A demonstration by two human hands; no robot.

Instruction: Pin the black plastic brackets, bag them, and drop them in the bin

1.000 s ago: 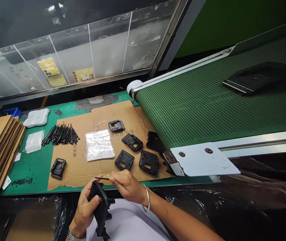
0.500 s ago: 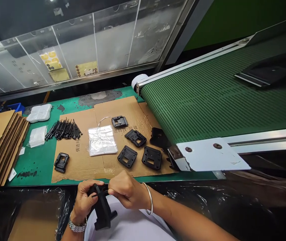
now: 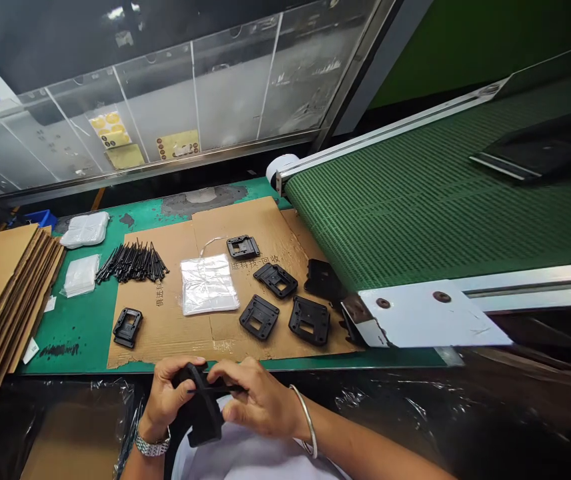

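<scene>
My left hand [image 3: 164, 399] grips a black moulded plastic bracket [image 3: 200, 417] upright in front of my body. My right hand [image 3: 258, 400] pinches a thin black plastic pin [image 3: 225, 388] and holds it across the bracket's upper part. The pin's tip is hidden behind my fingers. Further out on a cardboard sheet [image 3: 165, 333] lie several similar black brackets, the nearest being [image 3: 259, 317]. A heap of loose black pins [image 3: 133, 262] lies at the sheet's left edge. Beside them is a clear plastic bag [image 3: 209, 285].
A green mesh conveyor belt [image 3: 390, 227] with a metal frame runs along the right, carrying a black part [image 3: 540, 147]. A stack of flat cardboard [image 3: 3, 300] lies at the left end of the green workbench [image 3: 80, 347]. Black plastic sheeting [image 3: 365, 413] hangs below the bench edge.
My right hand has moved slightly left and down, with the pin now lying across the bracket. The bracket has turned in my left hand. The view has shifted a little.
</scene>
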